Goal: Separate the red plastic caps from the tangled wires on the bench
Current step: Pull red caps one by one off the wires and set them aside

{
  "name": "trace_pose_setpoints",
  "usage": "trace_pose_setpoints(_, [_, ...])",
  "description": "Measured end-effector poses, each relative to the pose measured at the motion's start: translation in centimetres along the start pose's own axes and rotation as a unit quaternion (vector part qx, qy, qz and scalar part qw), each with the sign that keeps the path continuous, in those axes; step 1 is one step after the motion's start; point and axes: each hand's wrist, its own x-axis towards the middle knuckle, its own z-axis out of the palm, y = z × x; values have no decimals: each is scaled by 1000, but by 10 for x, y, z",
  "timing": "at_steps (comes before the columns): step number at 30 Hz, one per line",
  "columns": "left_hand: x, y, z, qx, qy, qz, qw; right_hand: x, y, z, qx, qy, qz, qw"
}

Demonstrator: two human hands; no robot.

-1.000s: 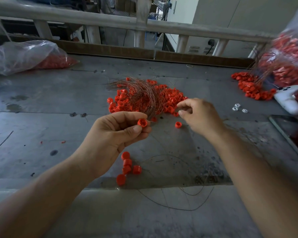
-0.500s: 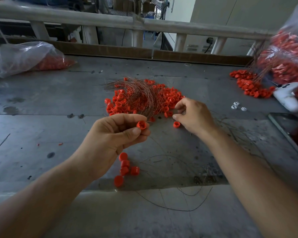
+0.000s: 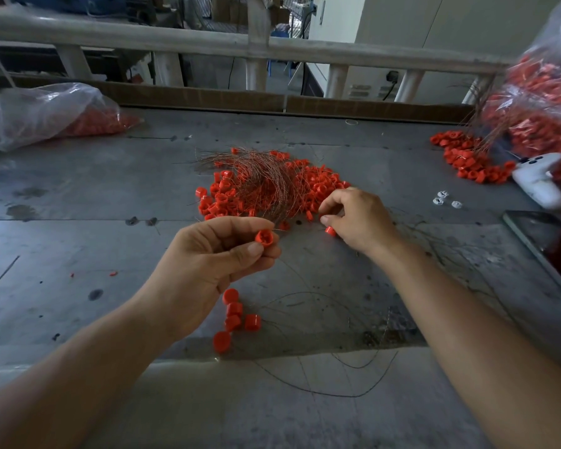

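i saw the left hand (image 3: 204, 264) pinch a cap (image 3: 264, 238); the right hand (image 3: 357, 218) curled at the pile (image 3: 318, 186), hold i could not tell

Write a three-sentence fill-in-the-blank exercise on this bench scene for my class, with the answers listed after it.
1. The left hand pinches one ____ cap.
2. ____ loose caps lie on the bench just below that hand.
3. The white controller lies on the bench's ____ side.

Missing words: red; five; right.
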Motion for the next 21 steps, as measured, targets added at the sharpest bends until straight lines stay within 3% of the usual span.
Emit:
trace_pose_setpoints(11, [-1,0,0,4,-2,-1,1000,-3,-1,0,28,-31,-16,999])
trace_pose_setpoints(21, [-1,-1,0,0,3,1,1000,-2,-2,-2,-1,-11,-35,999])
